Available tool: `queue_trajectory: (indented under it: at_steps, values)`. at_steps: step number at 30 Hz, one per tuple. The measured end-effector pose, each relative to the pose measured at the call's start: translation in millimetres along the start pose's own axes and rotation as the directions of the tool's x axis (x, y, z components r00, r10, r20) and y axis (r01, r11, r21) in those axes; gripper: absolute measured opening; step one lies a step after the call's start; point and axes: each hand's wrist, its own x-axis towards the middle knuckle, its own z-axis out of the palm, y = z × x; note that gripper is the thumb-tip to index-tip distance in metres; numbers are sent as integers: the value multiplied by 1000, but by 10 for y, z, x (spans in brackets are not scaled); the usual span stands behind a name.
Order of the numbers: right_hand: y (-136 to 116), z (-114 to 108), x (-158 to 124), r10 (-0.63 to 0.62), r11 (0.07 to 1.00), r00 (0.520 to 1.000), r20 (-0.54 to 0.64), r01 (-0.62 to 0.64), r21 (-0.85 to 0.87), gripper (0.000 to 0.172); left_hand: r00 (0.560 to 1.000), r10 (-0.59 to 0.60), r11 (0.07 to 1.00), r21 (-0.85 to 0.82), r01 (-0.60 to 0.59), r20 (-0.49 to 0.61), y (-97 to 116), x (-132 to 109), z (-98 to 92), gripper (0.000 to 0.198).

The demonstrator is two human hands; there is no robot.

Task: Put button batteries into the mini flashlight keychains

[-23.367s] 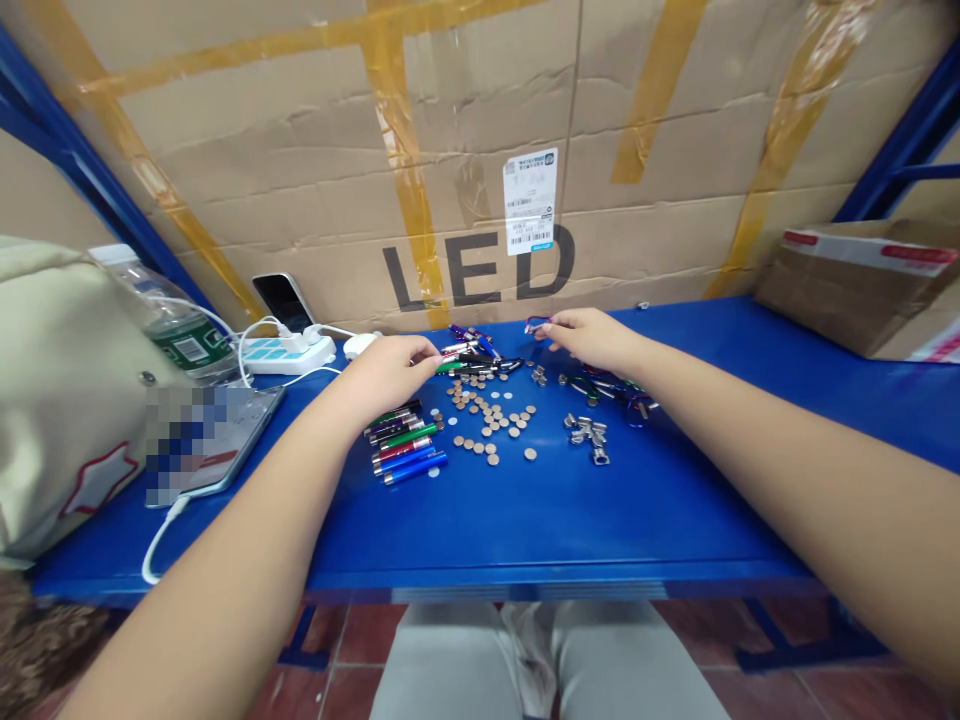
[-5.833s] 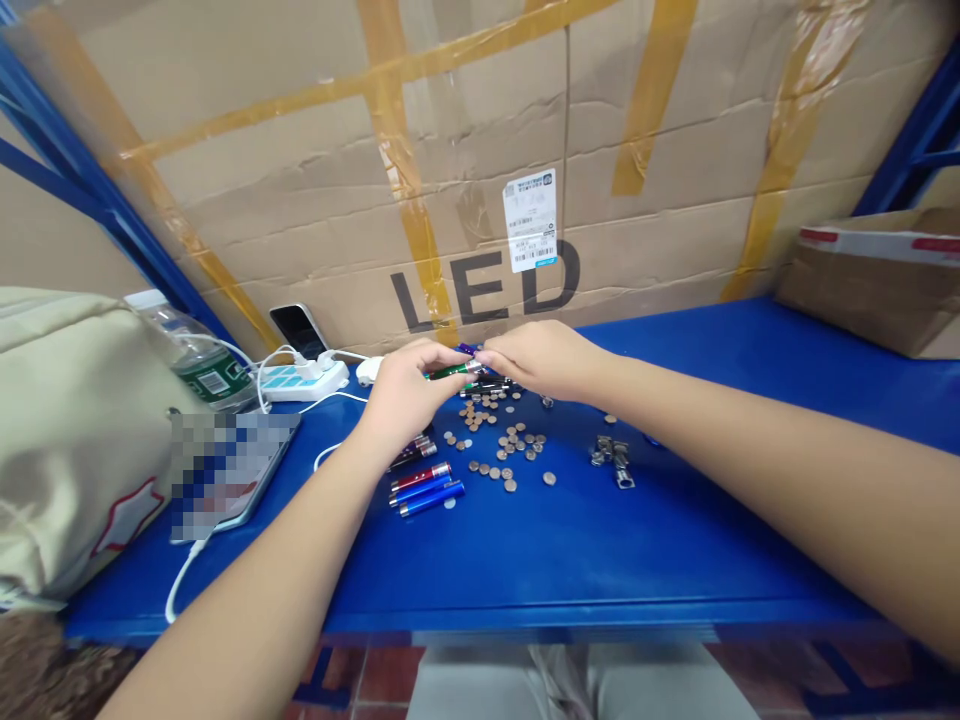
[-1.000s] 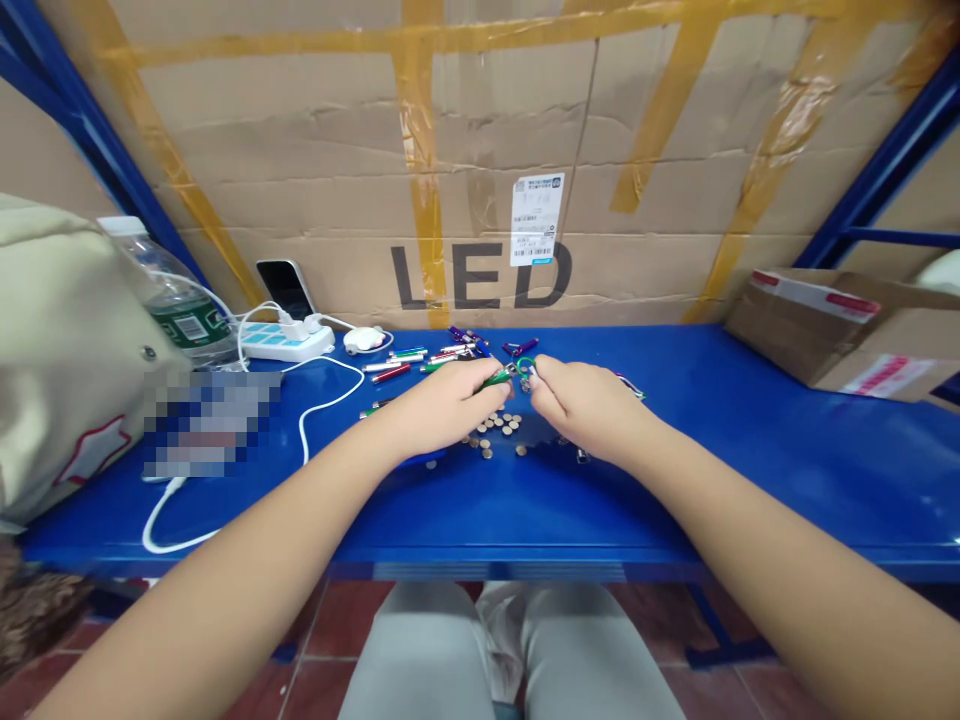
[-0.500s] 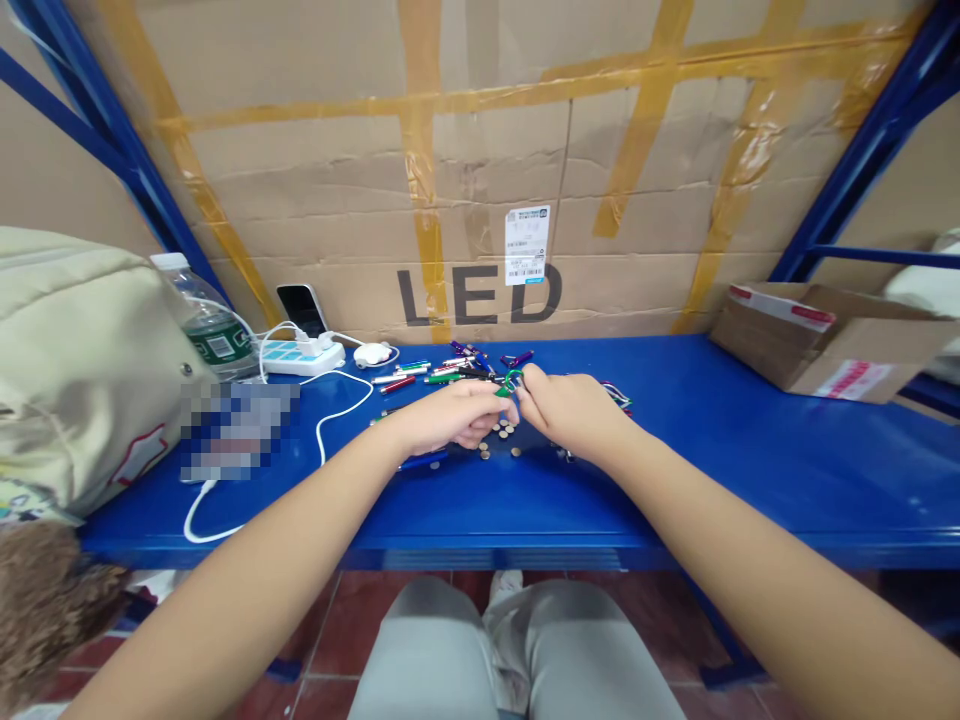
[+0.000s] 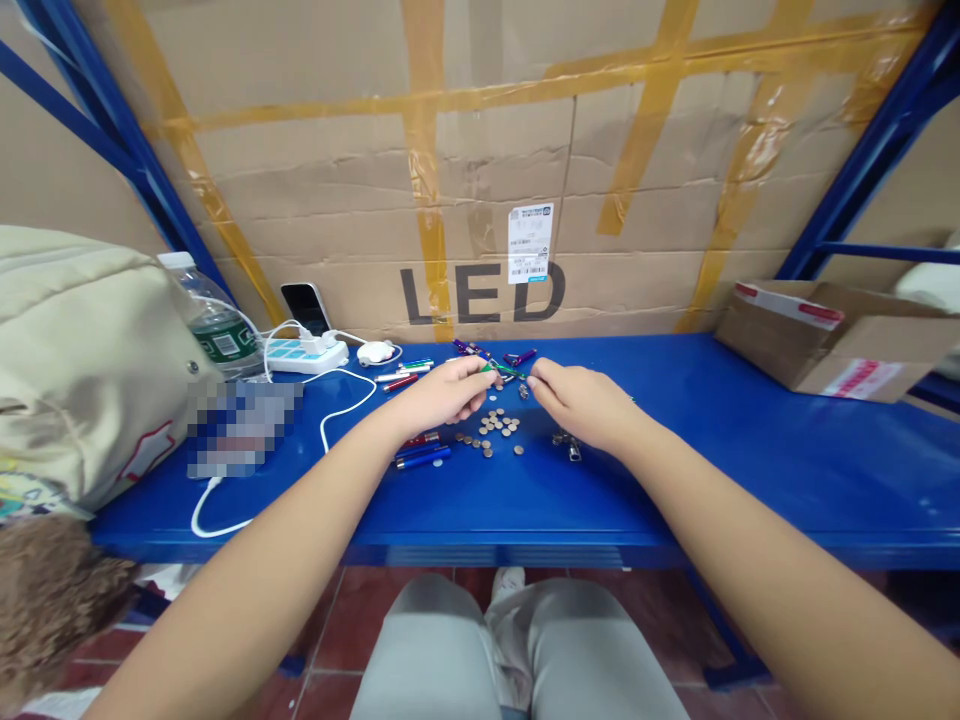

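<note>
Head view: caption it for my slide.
Left hand pinching a green tube, right hand close by, small discs on the blue table.

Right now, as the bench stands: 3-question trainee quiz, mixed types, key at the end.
1. Multiple choice: what colour is the item in the left hand?
A) red
B) green
C) white

2. True or false: the small round discs between the forearms are gathered in a tray.

3. Fill in: of the two hands, the cluster of metal clips lies nearer the ___ one.

Key:
1. B, green.
2. False; the discs lie loose on the blue table.
3. Right; the clips sit just below the right hand in the picture.
</note>
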Motion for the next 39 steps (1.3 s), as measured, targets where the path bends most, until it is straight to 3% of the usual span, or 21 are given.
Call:
queue_trajectory:
  at_steps: [2,5,9,14,18,24,27,33,39]
  values:
    - [59,14,18,5,997,1000,-8,-4,71,30,999,43,990,138,-42,-9,-51,31,-26,20]
    - [129,43,58,12,984,999,-31,-7,180,29,997,77,976,204,-71,-22,-130,81,-69,20]
    - [189,75,64,61,958,996,-64,-40,286,24,992,82,986,151,-67,-96,-201,106,-75,21]
    - [225,263,-164,60,921,982,-179,14,390,22,962,56,998,46,-45,-268,-383,3,97,37]
    - [240,355,-273,93,915,977,-192,-8,404,23,925,80,997,24,-76,-373,-426,-22,162,40]
    - [223,185,-105,155,875,956,-250,-15,485,19,876,208,978,106,-180,-436,-224,82,-7,38]
    - [212,161,-75,162,870,957,-240,-24,492,19,872,202,977,152,-149,-446,-209,101,-47,38]
    - [182,178,-166,39,884,960,-276,96,459,21,869,212,970,201,-133,-447,-234,49,-40,34]
    - [126,439,-430,-21,906,951,-309,149,397,16,842,160,986,120,-114,-515,-406,-115,144,37]
